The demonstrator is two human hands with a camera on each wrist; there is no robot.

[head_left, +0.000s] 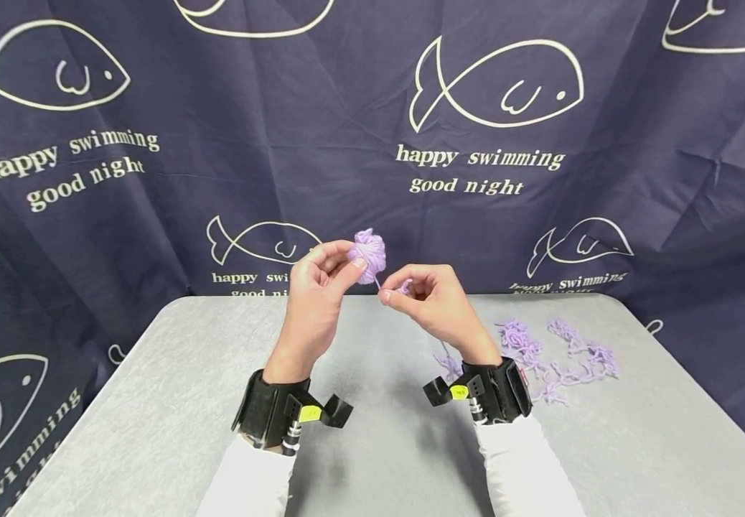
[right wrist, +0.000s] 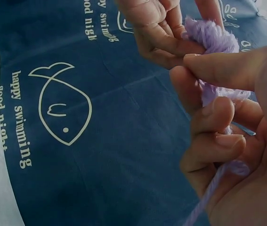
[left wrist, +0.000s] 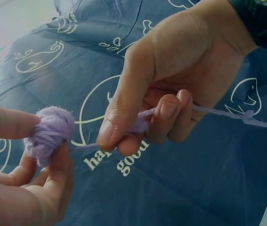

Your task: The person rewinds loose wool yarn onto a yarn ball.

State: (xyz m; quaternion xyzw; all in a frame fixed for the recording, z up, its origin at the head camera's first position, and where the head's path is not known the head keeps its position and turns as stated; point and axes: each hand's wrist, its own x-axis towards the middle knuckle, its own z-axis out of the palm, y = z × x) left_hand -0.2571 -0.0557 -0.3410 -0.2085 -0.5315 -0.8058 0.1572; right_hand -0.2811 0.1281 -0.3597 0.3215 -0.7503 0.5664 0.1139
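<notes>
Up above the far edge of the table (head_left: pixel 153 431), a small ball of lilac yarn (head_left: pixel 369 255) is being held in mid-air, in front of the dark blue fish-print backdrop (head_left: pixel 153 201). It is being pinched between the thumb and curled fingers of the left hand (head_left: pixel 316 287) (the thumb lying along its near side, the fingertips tucked behind it). A thin yarn strand (left wrist: pixel 218 112) is being led out of the ball to the right hand (head_left: pixel 433 298), just beside it, where it is being gripped between thumb and bent forefinger, the other fingers being curled in around it; past the fist, the strand is being carried on with a small knot in it. Black wrist-mounted cameras (head_left: pixel 282 413) are being worn on both forearms over white sleeves (head_left: pixel 527 467). Well apart, to the right on the grey tabletop, a scatter of cut lilac yarn scraps (head_left: pixel 556 355) is being left lying loose.
</notes>
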